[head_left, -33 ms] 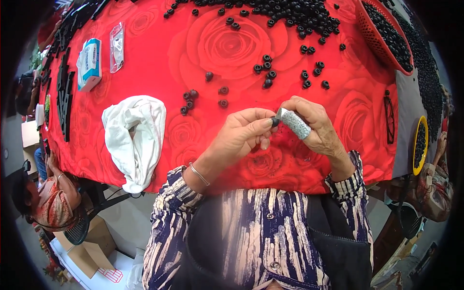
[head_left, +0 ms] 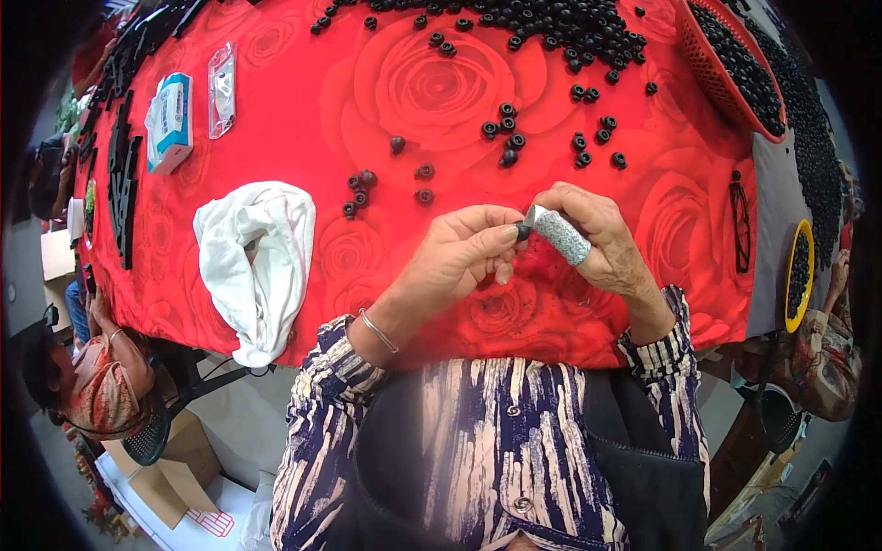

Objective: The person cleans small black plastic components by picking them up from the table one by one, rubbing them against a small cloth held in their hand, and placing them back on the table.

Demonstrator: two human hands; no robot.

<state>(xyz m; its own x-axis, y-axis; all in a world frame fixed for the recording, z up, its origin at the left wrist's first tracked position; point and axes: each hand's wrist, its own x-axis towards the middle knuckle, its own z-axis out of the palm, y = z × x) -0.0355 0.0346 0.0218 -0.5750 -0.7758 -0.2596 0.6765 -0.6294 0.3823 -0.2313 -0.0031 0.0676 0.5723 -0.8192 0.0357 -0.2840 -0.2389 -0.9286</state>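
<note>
Between the thumb and fingers of my left hand (head_left: 464, 253) is a small black round plastic piece (head_left: 523, 232). My right hand (head_left: 602, 239) is closed on a small knife, its short metal blade (head_left: 536, 217) against or right beside the piece. A grey speckled wrapping (head_left: 562, 239) sits behind the blade; whether it covers the handle or my thumb I cannot tell. Several similar black pieces (head_left: 509, 140) lie scattered beyond my hands, and a large pile of them (head_left: 570, 28) covers the far side of the red rose-patterned tablecloth (head_left: 423, 92).
A white cloth (head_left: 253, 266) lies to the left, with a tissue box (head_left: 172, 124) and a clear plastic packet (head_left: 221, 92) beyond it. Far right stands a red basket (head_left: 698, 55) of black pieces. Eyeglasses (head_left: 740, 225) and a yellow-rimmed tray (head_left: 792, 317) are nearer. Co-workers sit at both sides.
</note>
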